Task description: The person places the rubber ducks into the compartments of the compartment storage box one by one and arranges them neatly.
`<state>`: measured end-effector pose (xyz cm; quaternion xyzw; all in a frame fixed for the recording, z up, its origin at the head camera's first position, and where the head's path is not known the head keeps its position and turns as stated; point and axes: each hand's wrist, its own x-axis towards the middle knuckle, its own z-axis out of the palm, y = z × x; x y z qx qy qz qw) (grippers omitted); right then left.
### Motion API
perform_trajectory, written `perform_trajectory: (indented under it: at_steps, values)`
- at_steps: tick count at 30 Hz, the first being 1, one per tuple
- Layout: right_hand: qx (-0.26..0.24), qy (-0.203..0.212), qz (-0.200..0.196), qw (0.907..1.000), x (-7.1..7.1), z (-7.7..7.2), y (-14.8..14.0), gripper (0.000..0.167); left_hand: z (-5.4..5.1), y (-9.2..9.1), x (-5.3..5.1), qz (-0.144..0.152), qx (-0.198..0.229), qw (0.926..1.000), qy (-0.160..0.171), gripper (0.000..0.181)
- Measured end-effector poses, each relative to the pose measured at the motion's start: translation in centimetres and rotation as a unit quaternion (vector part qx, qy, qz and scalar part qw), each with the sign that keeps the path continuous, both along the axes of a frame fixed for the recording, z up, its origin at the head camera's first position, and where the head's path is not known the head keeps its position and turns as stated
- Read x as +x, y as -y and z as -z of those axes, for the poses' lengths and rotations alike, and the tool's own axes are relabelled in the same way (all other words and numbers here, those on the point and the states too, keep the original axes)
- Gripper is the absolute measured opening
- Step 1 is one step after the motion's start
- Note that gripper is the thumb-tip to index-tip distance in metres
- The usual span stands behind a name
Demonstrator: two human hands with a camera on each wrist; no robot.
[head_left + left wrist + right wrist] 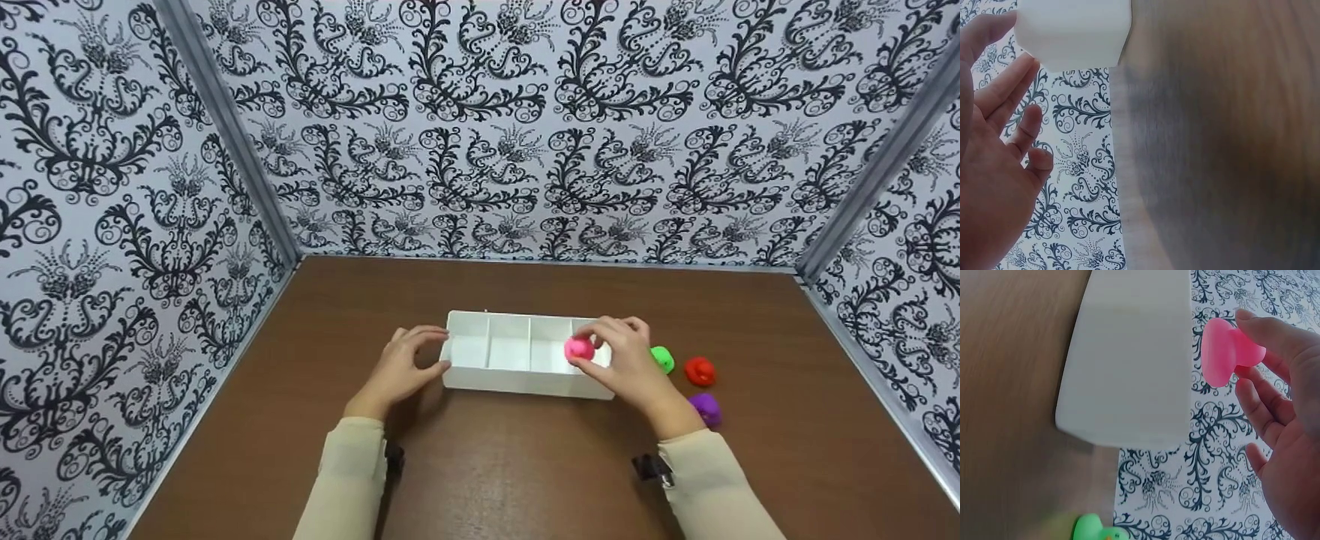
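Observation:
A long white box (529, 381) with several compartments in a row stands on the brown table. At its left end, my left hand (405, 364) touches the rim with thumb and fingertips, fingers fairly straight and spread; the left wrist view shows this hand (1002, 140) beside the box's end (1075, 34). My right hand (626, 364) pinches a pink toy duck (579, 349) between thumb and fingers over the rightmost part of the box. In the right wrist view the pink duck (1219, 354) hangs above the rim, its flat base showing.
Right of the box lie a green toy duck (663, 359), a red one (700, 370) and a purple one (706, 409), the purple partly behind the right wrist. Patterned black-and-white walls (525, 150) enclose the brown table (495, 472) at the back and both sides.

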<state>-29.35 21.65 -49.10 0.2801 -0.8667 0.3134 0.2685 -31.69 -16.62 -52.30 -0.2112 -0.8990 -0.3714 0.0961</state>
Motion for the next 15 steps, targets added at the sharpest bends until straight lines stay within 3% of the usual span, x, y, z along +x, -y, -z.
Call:
perform_trajectory:
  at_steps: [8, 15]
  values:
    - [0.004, 0.015, -0.005, 0.9999, -0.4, -0.3, 1.6, 0.031, 0.2, -0.1, -0.3, 0.003, 0.005, 1.0000, -0.001, 0.043]
    - [0.008, 0.032, -0.011, 0.9994, -0.8, 0.0, 2.8, 0.032, 0.3, 0.3, -0.2, -0.004, 0.006, 0.9998, 0.019, 0.044]
